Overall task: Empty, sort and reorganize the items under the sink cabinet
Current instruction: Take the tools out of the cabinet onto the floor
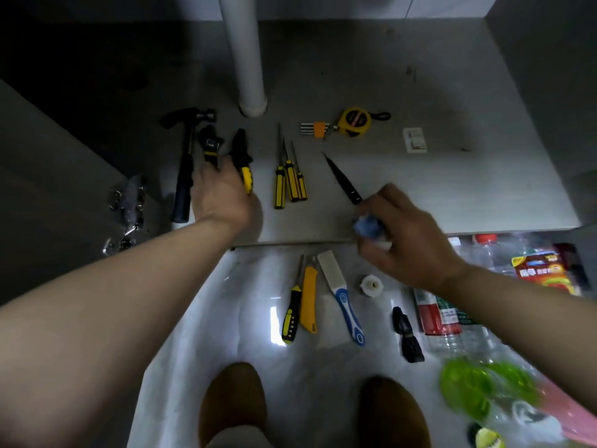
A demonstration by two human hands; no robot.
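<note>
The right hand is curling its fingers round the blue grip of a slim black pointed tool, whose tip is aiming far and left over the grey cabinet floor, close to its near edge. The left hand is reaching over the near ends of a black adjustable wrench and a pair of black pliers with yellow handles. Its fingers are hidden from view, so I cannot tell whether it is gripping either one.

Left of the wrench a dark-handled claw hammer is lying on the cabinet floor. Right of the pliers three yellow-and-black screwdrivers are lying side by side. Farther back, an orange-clipped set of hex keys is touching a yellow tape measure, near the foot of an upright white drain pipe. A small white packet is lying to the right of the tape measure.

On the pale tiled floor in front of the cabinet, a black-and-yellow screwdriver, a yellow utility knife and a blue-and-white handled file are lying in a row, with a white tape roll just to their right. Clear plastic bottles are lying at the near right.
</note>
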